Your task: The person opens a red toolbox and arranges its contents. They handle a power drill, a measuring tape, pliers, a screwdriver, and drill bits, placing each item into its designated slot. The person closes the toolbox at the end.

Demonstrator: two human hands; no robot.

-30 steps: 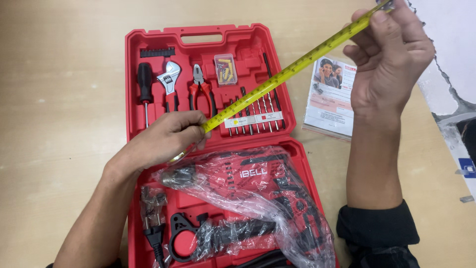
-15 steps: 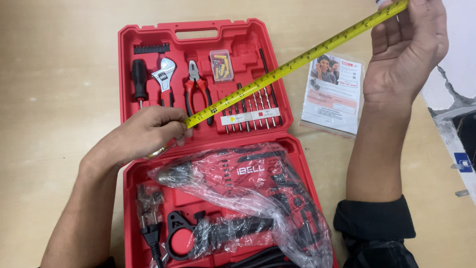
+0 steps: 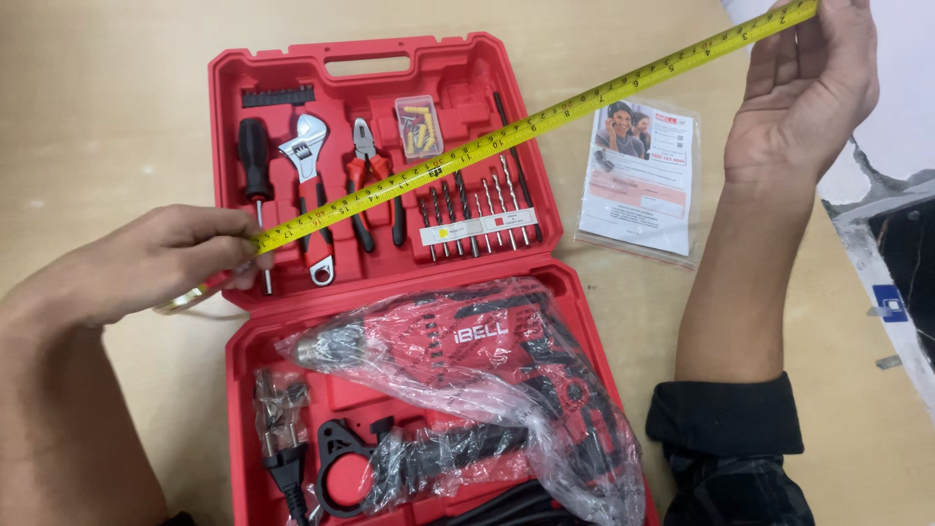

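I'm working over a pale wooden tabletop (image 3: 107,117) — evenly lit, faintly scuffed — with a white, chipped surface (image 3: 901,127) at its right edge.

The stretched tape measure (image 3: 531,125) bars the open red toolcase (image 3: 390,58); bare table (image 3: 107,107) lies free left.

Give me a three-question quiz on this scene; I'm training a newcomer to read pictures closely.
1. True or false: the yellow steel measuring tape is stretched between the left hand and the right hand.
2. Which tool lies between the black-handled screwdriver and the red-handled pliers in the open red plastic tool case?
3. The red power drill is: A bare, B wrapped in clear plastic, C in a box.

Key: 1 true; 2 the silver adjustable wrench; 3 B.
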